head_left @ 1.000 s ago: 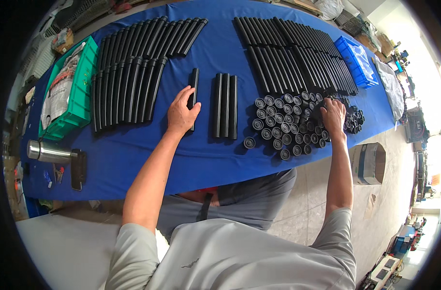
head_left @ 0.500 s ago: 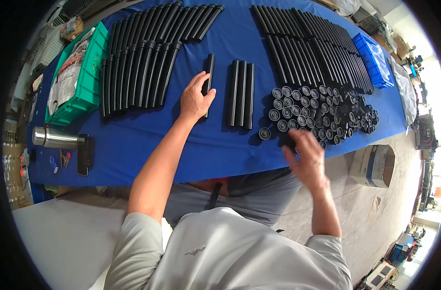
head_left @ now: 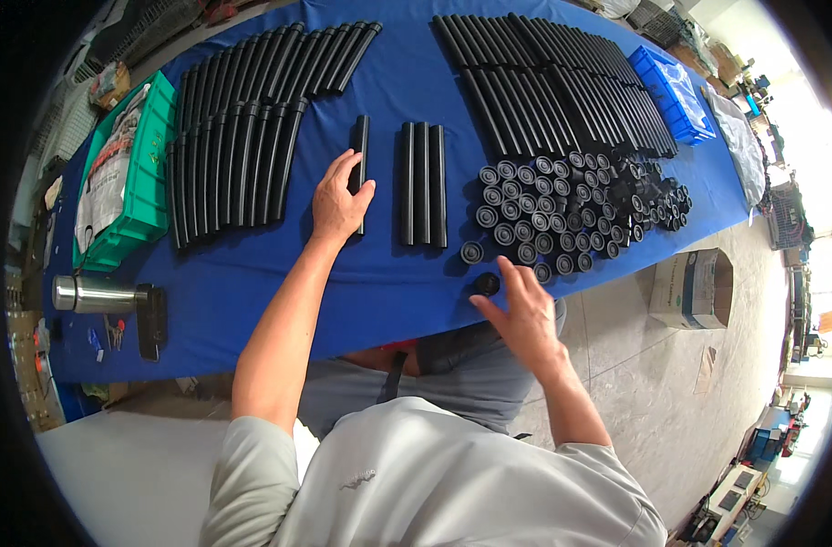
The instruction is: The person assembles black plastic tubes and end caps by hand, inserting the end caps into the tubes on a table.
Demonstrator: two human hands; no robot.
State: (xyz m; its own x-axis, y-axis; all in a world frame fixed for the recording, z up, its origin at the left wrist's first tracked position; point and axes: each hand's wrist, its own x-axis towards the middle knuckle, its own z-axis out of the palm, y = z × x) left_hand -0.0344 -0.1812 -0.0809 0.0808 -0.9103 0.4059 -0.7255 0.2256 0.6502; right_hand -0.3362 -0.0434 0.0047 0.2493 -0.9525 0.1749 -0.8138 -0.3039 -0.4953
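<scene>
My left hand (head_left: pixel 338 202) rests at the near part of a single black tube (head_left: pixel 362 146) on the blue cloth, its fingers along the left side and its thumb across to the right. Just right of it lie three black tubes (head_left: pixel 423 187) side by side. My right hand (head_left: pixel 527 321) is at the front edge of the table, with a dark round cap (head_left: pixel 486 284) between thumb and fingers. One loose cap (head_left: pixel 471 252) sits beyond that hand, at the left edge of a large group of black round caps (head_left: pixel 543 202).
Rows of capped black tubes (head_left: pixel 238 164) lie at the left, and more tubes (head_left: pixel 562 100) at the far right. A green crate (head_left: pixel 151 196) and a steel flask (head_left: pixel 97 294) with a phone (head_left: pixel 150 324) stand left. A blue bin (head_left: pixel 676 100) is right; a carton (head_left: pixel 694 290) sits on the floor.
My right hand has come left and nearer from the caps, with one cap now between its fingers. My left hand stays at the single tube. The whole view has shifted slightly.
</scene>
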